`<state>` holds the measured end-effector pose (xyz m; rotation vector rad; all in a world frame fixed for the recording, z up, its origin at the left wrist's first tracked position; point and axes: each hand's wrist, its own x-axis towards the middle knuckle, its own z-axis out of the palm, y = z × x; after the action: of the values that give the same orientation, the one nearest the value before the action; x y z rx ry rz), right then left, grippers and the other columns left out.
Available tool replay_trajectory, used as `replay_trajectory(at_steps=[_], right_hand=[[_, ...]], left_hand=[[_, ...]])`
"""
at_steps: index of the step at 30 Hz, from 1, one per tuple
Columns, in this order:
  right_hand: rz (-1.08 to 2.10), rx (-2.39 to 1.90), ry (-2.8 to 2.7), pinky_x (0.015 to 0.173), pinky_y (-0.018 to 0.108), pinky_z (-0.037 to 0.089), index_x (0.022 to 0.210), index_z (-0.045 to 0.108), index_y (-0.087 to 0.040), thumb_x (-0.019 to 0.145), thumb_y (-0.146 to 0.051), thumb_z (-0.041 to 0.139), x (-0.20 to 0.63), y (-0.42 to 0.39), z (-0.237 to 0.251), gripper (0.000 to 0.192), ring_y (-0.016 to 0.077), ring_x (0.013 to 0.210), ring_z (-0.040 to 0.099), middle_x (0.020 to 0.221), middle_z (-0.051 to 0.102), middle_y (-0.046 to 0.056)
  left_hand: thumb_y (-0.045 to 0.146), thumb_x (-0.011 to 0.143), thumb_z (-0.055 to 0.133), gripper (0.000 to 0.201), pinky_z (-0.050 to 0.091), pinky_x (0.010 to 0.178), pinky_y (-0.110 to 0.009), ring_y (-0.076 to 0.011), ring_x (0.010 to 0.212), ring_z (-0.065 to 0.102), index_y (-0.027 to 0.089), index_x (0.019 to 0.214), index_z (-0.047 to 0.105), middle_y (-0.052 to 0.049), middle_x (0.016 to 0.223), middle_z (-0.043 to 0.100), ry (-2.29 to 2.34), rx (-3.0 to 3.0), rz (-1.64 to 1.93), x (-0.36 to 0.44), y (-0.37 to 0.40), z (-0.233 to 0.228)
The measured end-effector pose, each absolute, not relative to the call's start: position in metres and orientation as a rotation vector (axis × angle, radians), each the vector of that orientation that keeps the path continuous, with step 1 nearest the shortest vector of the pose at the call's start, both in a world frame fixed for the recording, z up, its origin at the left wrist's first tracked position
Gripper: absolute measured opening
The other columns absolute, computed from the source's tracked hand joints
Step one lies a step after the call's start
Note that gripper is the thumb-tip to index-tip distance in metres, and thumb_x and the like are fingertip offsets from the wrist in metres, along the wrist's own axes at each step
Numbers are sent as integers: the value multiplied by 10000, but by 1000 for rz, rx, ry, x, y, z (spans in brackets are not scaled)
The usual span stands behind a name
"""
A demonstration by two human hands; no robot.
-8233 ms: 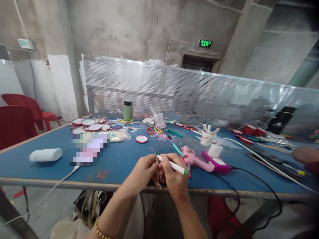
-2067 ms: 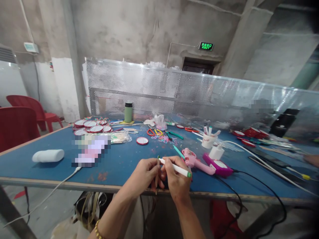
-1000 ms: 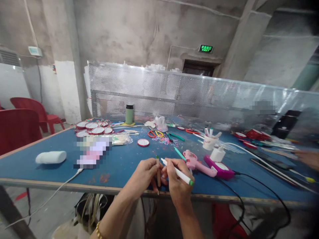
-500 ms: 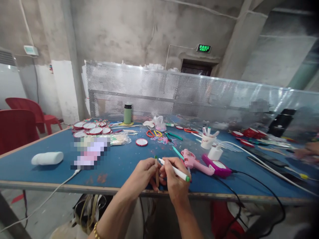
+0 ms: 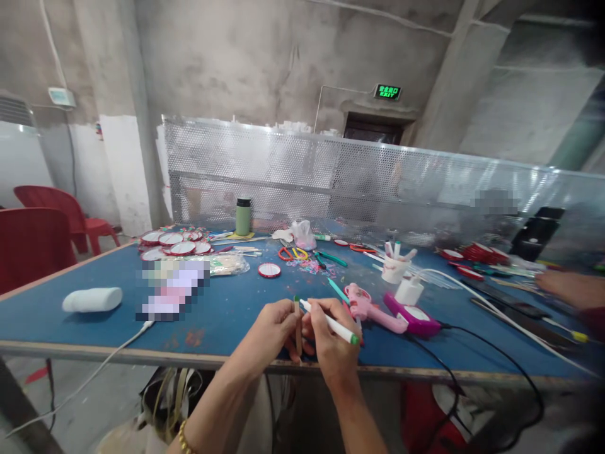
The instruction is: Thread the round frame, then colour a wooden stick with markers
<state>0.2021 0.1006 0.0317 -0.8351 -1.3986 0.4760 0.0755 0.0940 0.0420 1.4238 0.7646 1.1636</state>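
Note:
My left hand (image 5: 276, 325) pinches a flat wooden stick (image 5: 298, 331) upright near the table's front edge; the stick's top end is coloured green. In my right hand (image 5: 333, 337) is a white marker (image 5: 338, 327) with a green end, held like a pen. Its tip points at the green top of the stick, very close to it; whether they touch I cannot tell. Just right of my hands lies a pink glue gun (image 5: 373, 310). A round white disc with a red rim (image 5: 269, 270) lies beyond my left hand.
Blue table (image 5: 227, 315) holds a white bottle (image 5: 92, 299), a green flask (image 5: 243, 216), a paper cup of markers (image 5: 392, 269), a purple device (image 5: 416, 317) and a white charger (image 5: 408, 291). Pliers (image 5: 331, 259) lie mid-table. Another person's hand (image 5: 564, 287) reaches in at right.
The marker tip has shifted slightly left, closer to the stick's green end. At the right, the other person's hand has come further into view over the table.

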Motion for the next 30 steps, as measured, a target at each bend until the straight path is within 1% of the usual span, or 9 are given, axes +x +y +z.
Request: replay_trajectory(at_steps=[12, 16, 21, 30], right_hand=[[452, -837, -1446, 442, 206, 471, 744, 609, -185, 925, -328, 566, 203, 101, 31, 235, 111, 457, 561, 579, 604, -33], [415, -849, -1468, 461, 212, 472, 735, 606, -187, 924, -327, 559, 204, 101, 31, 240, 119, 480, 569, 581, 606, -28], [416, -860, -1459, 441, 209, 451, 739, 605, -185, 917, -328, 565, 203, 101, 31, 232, 116, 458, 547, 560, 590, -35], [424, -854, -1454, 422, 202, 450, 741, 623, -181, 914, -337, 574, 203, 103, 31, 238, 111, 449, 544, 566, 591, -34]], left_hand=[[465, 892, 532, 334, 486, 424, -192, -100, 427, 578, 170, 741, 493, 0, 594, 606, 803, 1433, 1164, 76, 95, 42], [458, 893, 530, 329, 479, 412, -194, -105, 413, 574, 162, 749, 525, 0, 569, 603, 812, 1448, 1154, 76, 97, 40], [498, 890, 526, 371, 481, 413, -197, -109, 418, 585, 153, 756, 543, -16, 587, 624, 802, 1458, 1141, 76, 97, 41], [474, 907, 513, 336, 477, 417, -189, -106, 425, 588, 164, 777, 526, 0, 591, 614, 794, 1471, 1148, 76, 98, 38]])
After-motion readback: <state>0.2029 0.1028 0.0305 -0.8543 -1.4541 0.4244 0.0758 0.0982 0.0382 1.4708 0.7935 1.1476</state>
